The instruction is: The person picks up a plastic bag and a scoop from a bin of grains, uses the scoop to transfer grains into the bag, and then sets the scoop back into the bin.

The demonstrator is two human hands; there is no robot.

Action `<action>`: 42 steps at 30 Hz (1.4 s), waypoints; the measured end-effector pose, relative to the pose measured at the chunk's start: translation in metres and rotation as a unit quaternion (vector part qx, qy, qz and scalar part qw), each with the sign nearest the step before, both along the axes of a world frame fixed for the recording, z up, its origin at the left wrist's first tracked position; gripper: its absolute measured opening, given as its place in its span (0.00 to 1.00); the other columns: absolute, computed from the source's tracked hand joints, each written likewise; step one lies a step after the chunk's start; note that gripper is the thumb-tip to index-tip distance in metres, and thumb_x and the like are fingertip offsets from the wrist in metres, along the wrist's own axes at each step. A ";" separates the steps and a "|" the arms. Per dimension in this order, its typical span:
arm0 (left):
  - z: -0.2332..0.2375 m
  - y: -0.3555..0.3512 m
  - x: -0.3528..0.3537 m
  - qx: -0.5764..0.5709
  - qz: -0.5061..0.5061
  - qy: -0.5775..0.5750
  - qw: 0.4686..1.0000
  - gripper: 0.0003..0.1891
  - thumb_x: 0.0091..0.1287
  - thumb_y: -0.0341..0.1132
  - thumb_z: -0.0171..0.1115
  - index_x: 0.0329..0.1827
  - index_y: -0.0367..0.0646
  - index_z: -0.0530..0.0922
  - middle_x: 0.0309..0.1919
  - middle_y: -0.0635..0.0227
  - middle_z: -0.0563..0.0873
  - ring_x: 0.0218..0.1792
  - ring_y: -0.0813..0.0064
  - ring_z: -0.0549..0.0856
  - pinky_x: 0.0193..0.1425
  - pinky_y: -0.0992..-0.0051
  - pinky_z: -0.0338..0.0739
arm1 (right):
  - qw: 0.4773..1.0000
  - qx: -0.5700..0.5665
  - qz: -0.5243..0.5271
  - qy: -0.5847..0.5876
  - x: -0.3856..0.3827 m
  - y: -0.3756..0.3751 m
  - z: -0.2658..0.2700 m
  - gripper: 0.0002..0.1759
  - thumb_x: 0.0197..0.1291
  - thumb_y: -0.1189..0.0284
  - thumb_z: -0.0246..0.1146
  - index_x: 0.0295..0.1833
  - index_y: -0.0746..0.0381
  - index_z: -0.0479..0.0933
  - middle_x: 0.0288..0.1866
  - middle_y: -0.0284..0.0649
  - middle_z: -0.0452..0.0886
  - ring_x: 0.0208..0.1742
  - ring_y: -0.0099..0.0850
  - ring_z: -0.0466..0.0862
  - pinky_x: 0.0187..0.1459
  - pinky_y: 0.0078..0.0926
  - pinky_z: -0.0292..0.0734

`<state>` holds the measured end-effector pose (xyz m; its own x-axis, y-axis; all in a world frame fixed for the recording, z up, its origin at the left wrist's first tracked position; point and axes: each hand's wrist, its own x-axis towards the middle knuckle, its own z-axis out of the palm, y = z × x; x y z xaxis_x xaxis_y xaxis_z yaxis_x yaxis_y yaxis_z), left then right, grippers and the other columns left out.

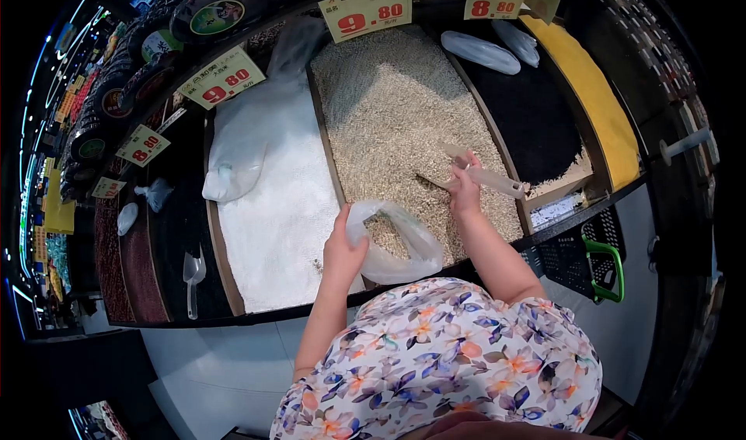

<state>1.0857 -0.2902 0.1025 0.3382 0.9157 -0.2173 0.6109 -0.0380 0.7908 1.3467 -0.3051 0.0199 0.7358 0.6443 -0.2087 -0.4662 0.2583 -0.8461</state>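
Note:
My left hand (346,246) grips the rim of a clear plastic bag (423,246), which hangs with its mouth open over the near end of a bin of beige grain (396,98). In my right hand (466,187) is a clear plastic scoop (500,181), its handle pointing right. The scoop is low over the grain, just beyond the bag and to its right. A small dark hollow in the grain shows beside my right fingers.
To the left lie a bin of white grains (272,230) with a filled bag (237,168) on it, and darker bins with another scoop (193,281). On the right are black grain (524,106) and yellow grain (594,90). A basket with a green handle (619,273) stands below.

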 end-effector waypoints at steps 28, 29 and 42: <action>-0.038 -0.025 -0.011 0.099 0.022 -0.149 0.984 0.20 0.58 0.29 0.61 0.54 0.40 0.72 0.45 0.58 0.81 0.46 0.70 0.80 0.49 0.73 0.73 | 0.981 0.164 0.096 0.031 -0.013 -0.119 0.019 0.37 0.45 0.75 0.49 0.66 0.67 0.54 0.63 0.51 0.63 0.70 0.39 0.58 0.69 0.33 0.46; -0.035 -0.026 -0.010 0.072 0.025 -0.165 0.983 0.20 0.58 0.28 0.61 0.54 0.39 0.71 0.47 0.60 0.79 0.47 0.72 0.78 0.51 0.75 0.72 | 0.982 0.146 0.116 0.013 -0.017 -0.124 0.019 0.37 0.45 0.75 0.49 0.66 0.67 0.55 0.63 0.51 0.64 0.69 0.39 0.58 0.69 0.32 0.47; -0.014 -0.052 -0.011 0.041 0.041 -0.136 0.989 0.21 0.57 0.26 0.59 0.56 0.40 0.72 0.48 0.58 0.80 0.46 0.72 0.79 0.49 0.75 0.72 | 0.847 -0.032 0.203 -0.490 -0.085 -0.097 0.045 0.38 0.49 0.67 0.67 0.65 0.64 0.59 0.63 0.51 0.62 0.64 0.42 0.64 0.63 0.35 0.59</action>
